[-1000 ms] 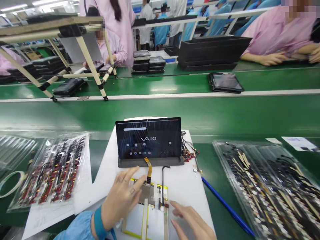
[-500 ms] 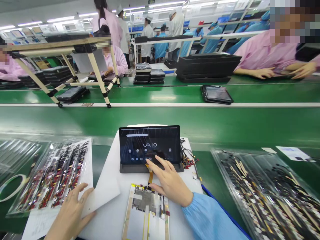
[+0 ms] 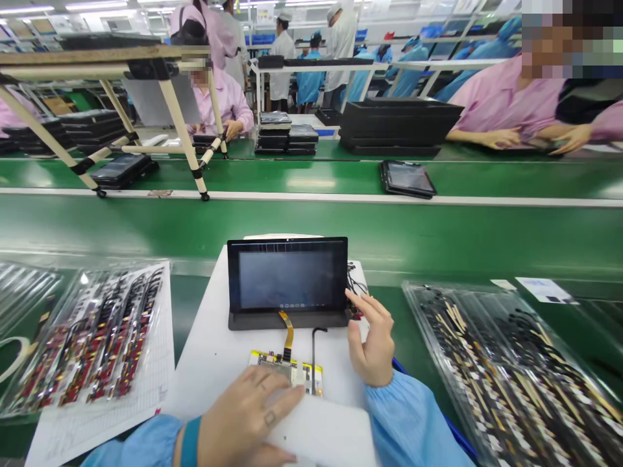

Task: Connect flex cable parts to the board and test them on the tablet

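A tablet screen (image 3: 288, 279) stands propped in a dark stand on the white work board (image 3: 202, 344), showing a greyish window. An orange flex cable (image 3: 289, 334) runs from it to an opened tablet assembly (image 3: 311, 375) with a circuit board. My left hand (image 3: 250, 415) is closed on a thin white sheet (image 3: 326, 428), which lies over most of that assembly and hides it. My right hand (image 3: 372, 337) is open beside the screen's lower right corner, fingers apart and holding nothing. A thin black cable (image 3: 314, 353) rises from the assembly between the hands.
Clear trays of cables lie on the left (image 3: 102, 337) and right (image 3: 506, 363). A tape roll (image 3: 14, 357) is at the left edge. Beyond the green belt (image 3: 302, 217) stand a pipe-framed rack (image 3: 178, 130), stacked black trays (image 3: 399, 126), another tablet (image 3: 407, 178) and co-workers in pink.
My left hand has brought the white sheet rightward over the opened assembly. My right hand has drawn back from the screen to its right side. The display went from home icons to a greyish window.
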Available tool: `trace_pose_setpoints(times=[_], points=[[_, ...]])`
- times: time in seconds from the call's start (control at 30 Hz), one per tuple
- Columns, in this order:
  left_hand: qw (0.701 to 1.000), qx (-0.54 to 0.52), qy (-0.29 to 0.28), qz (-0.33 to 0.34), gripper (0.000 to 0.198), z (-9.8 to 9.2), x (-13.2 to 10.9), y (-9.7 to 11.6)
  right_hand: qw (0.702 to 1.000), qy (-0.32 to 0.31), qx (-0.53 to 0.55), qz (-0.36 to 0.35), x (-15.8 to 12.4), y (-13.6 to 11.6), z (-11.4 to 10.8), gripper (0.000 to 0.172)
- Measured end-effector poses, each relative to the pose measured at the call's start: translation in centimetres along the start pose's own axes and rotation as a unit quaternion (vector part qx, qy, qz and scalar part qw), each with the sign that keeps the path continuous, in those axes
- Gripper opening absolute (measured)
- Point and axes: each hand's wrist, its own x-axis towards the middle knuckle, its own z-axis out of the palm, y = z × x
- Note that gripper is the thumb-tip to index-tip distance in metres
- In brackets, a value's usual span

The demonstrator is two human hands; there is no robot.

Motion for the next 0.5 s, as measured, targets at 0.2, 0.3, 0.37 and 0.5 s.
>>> trace_pose_setpoints(times=[0.2, 0.3, 0.37, 0.5], points=[[0.998, -0.02, 0.034, 0.047, 0.048, 4.0, 0.5, -0.9, 0.999, 0.024, -0.021, 0.036, -0.4, 1.0, -0.5, 0.04], [0.997, -0.003, 0.062, 0.053, 0.035, 4.9, 0.0, -1.1, 0.998, 0.03, -0.021, 0.042, -0.6, 1.0, -0.8, 0.04], [0.995, 0.007, 0.089, 0.05, 0.03, 5.2, -0.4, -1.0, 0.998, 0.031, -0.023, 0.04, -0.7, 1.0, -0.9, 0.04], [0.991, 0.027, 0.125, 0.031, 0.022, 5.4, -0.3, -0.8, 0.998, 0.034, -0.037, 0.026, -0.8, 1.0, -1.1, 0.04]])
